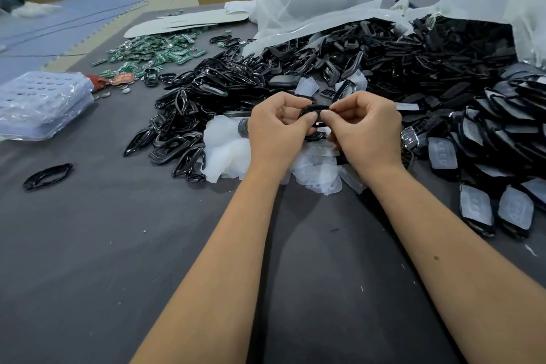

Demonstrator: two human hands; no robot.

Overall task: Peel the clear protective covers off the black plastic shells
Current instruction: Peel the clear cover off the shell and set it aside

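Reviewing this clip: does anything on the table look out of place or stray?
One black shell lies alone at the table's near left, apart from the main black heap. Otherwise nothing stands out: both hands, left hand and right hand, hold a black shell over peeled clear covers.

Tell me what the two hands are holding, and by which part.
Both hold one small glossy black plastic shell: the left hand grips its left end, and the right hand pinches its right end between thumb and fingertips.
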